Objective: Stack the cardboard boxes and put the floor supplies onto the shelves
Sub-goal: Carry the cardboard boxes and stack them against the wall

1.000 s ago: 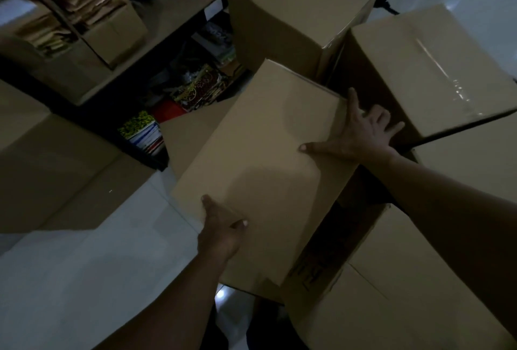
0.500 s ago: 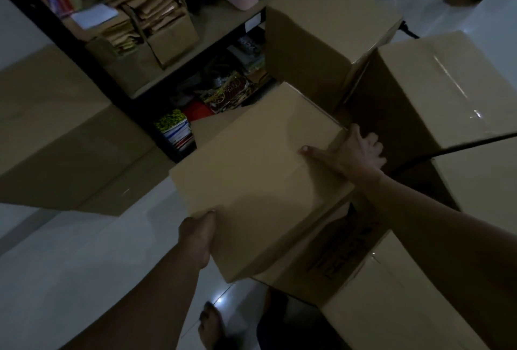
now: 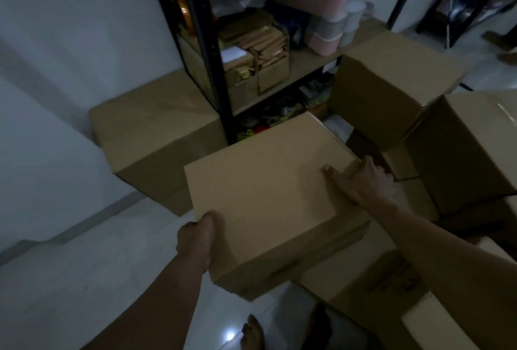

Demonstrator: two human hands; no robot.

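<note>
Box (image 3: 268, 196) hangs mid-frame, left hand (image 3: 195, 240) clamped on its near corner, right hand (image 3: 363, 182) hooked over the opposite edge, likely balancing it for stacking.

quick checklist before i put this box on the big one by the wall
1. Left hand grips the held box at its near corner: ok.
2. Right hand grips the far right edge, thumb on top: ok.
3. Big box by the wall has a closed, flat top: ok.
4. Gap between the held box and the black shelf post: cannot tell.
5. Bare foot sits just below the box's near edge: not ok.
6. Held box's weight: cannot tell.
</note>
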